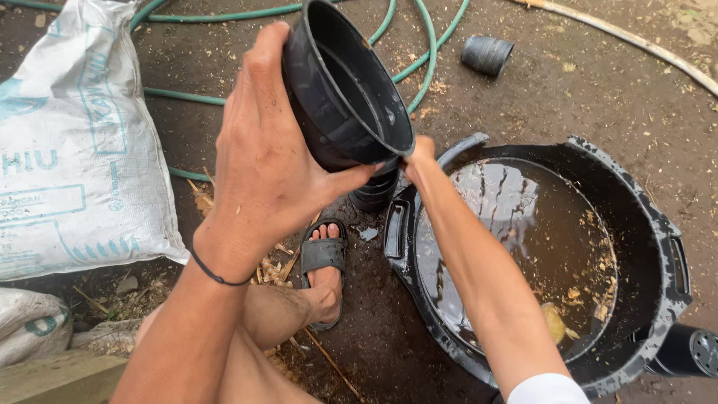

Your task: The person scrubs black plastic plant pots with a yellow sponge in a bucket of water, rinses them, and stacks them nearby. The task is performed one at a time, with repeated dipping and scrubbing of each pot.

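Water tub [658,224] right, sack [75,150] left

Sack: white woven sack [75,142] with teal print, lying at left on the dirt ground [598,97]
Hose: green hose [419,52] curving across the top; pale pipe [636,41] at upper right
Loose pots: small black pot [486,54] on its side near the hose; another black pot [684,352] at lower right
Foot: dark sandal [323,258]

Left hand [273,161] gripping black plastic pot [340,90], right hand [420,158] at its rim, above black tub [658,224] of murky water
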Tool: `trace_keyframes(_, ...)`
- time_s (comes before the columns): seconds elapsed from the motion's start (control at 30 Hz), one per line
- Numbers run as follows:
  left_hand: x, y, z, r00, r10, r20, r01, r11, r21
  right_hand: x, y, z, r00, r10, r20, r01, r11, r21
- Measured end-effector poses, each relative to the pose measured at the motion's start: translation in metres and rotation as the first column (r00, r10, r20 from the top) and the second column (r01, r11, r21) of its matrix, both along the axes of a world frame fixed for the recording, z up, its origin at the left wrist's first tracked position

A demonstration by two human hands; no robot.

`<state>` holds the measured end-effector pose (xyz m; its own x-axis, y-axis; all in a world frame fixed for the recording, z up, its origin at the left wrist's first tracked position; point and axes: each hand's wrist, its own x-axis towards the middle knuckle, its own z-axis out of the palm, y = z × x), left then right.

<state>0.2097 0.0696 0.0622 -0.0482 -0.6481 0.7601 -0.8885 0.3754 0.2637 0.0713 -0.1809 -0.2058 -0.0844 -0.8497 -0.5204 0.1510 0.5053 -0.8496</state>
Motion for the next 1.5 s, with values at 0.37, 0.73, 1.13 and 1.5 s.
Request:
trace_keyframes(0.37,0.011,0.001,-0.002,1.000,0.002,0.021,-0.002,1.000,-0.005,-0.017,0.015,0.014,0.505,0.196,-0.841,-0.499,0.861,-0.099)
trace_keyframes(0.73,0.005,-0.007,0.008,0.990,-0.135,-0.051,0.135,0.991,0.012,-0.040,0.039,0.012,0.393,-0.002,-0.919,-0.918,0.043,-0.393)
trace_keyframes(1.13,-0.030,-0.025,0.012,0.946,-0.311,-0.088,0.316,0.948,0.038,-0.106,0.068,0.033,0.371,0.020,-0.928,-0.926,0.080,-0.368)
trace_keyframes(1.5,-0.123,-0.063,-0.029,0.748,-0.661,-0.052,0.658,0.730,0.185,-0.292,0.142,0.228,0.511,0.859,-0.033,-0.699,0.392,-0.599)
